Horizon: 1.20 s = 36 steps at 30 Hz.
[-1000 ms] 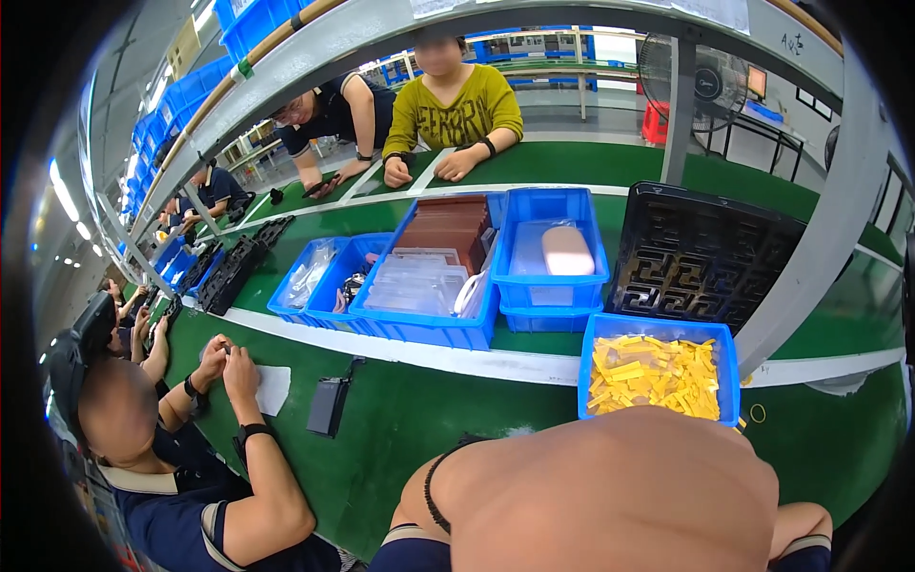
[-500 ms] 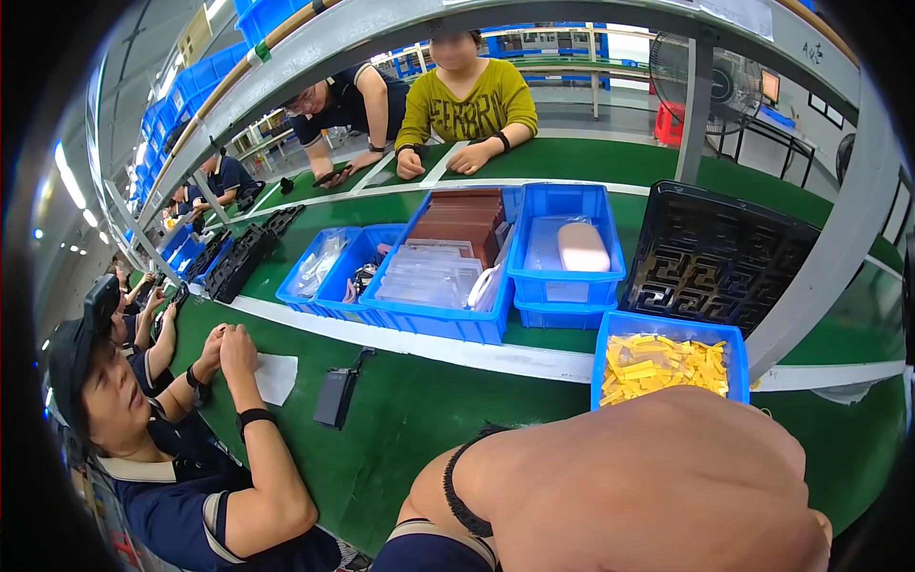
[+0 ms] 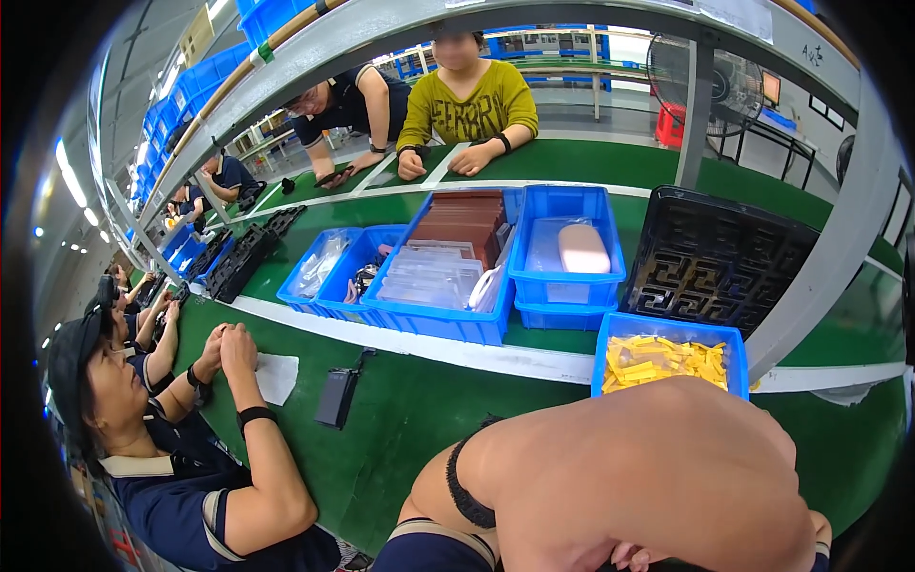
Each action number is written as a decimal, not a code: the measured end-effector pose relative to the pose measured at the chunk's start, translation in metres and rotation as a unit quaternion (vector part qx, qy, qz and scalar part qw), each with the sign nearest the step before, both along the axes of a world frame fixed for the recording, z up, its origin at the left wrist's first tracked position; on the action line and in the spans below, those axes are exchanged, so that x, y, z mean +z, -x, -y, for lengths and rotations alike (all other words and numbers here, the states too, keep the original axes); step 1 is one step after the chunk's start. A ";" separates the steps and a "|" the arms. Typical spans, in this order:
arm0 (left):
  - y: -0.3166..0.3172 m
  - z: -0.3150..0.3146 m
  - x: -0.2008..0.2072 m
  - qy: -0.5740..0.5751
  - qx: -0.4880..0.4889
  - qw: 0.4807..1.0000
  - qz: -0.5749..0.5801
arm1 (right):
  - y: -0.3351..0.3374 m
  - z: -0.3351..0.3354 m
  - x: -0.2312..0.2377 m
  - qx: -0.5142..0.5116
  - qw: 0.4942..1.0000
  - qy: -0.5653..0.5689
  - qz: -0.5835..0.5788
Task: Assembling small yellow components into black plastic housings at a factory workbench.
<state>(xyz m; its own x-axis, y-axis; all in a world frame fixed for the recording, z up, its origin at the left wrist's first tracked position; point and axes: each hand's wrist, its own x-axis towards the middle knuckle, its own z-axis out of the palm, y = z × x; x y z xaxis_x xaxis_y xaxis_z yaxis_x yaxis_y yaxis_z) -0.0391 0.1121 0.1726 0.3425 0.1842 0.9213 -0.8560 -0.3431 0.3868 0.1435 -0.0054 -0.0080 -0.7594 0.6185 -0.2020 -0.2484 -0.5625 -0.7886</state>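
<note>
My left hand (image 3: 658, 458) and forearm fill the lower right of the head view, very close, with a black band (image 3: 467, 486) around the wrist. Only its back shows clearly; whatever it holds is hidden. Below it a few fingertips (image 3: 631, 555) peek out at the lower edge, and I cannot tell whose hand they belong to. A bit of my right arm (image 3: 820, 529) with a dark sleeve appears at the lower right; its hand is hidden. Just beyond my left hand stands a blue bin (image 3: 603, 367) of small yellow strips (image 3: 658, 362), partly covered by the hand.
Blue bins (image 3: 434, 324) hold brown dividers, clear plastic cases and a pink case (image 3: 583, 248). A black tray (image 3: 734, 253) leans by a metal post (image 3: 810, 238). A black box-shaped device (image 3: 335, 396) lies on the green table. At left, a co-worker's hands (image 3: 233, 348) meet near white paper (image 3: 277, 378).
My left hand has shifted slightly, and fingertips now show beneath it. More of my right sleeve appears. The co-worker at left has tilted their head up a little.
</note>
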 end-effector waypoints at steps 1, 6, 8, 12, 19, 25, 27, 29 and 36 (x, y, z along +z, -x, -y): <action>0.000 -0.001 0.000 0.000 -0.001 1.000 0.000 | 0.001 -0.001 -0.002 0.011 1.000 -0.015 -0.017; -0.004 -0.005 -0.002 0.000 -0.073 0.997 0.019 | 0.000 -0.001 -0.001 0.008 1.000 -0.023 -0.008; -0.007 -0.009 -0.005 -0.032 -0.117 0.992 0.028 | -0.002 -0.001 -0.005 0.004 0.999 -0.040 -0.009; -0.011 -0.016 -0.012 -0.097 -0.196 0.975 0.047 | 0.001 -0.001 0.012 0.008 0.999 -0.028 0.016; -0.011 -0.013 -0.018 -0.197 -0.310 0.928 0.069 | 0.007 -0.002 0.028 -0.005 0.998 -0.030 0.061; -0.014 -0.007 -0.010 -0.118 -0.286 0.941 0.134 | 0.006 0.000 0.041 -0.050 0.997 0.007 0.064; -0.009 -0.008 -0.010 -0.204 -0.281 0.926 0.150 | 0.008 -0.002 0.052 -0.056 0.996 0.032 0.068; 0.008 0.004 -0.005 -0.005 -0.296 0.955 -0.017 | 0.005 -0.003 0.057 -0.064 0.995 0.040 0.063; -0.013 -0.001 -0.012 -0.159 -0.240 0.949 0.129 | 0.008 -0.004 0.062 -0.055 0.996 0.037 0.058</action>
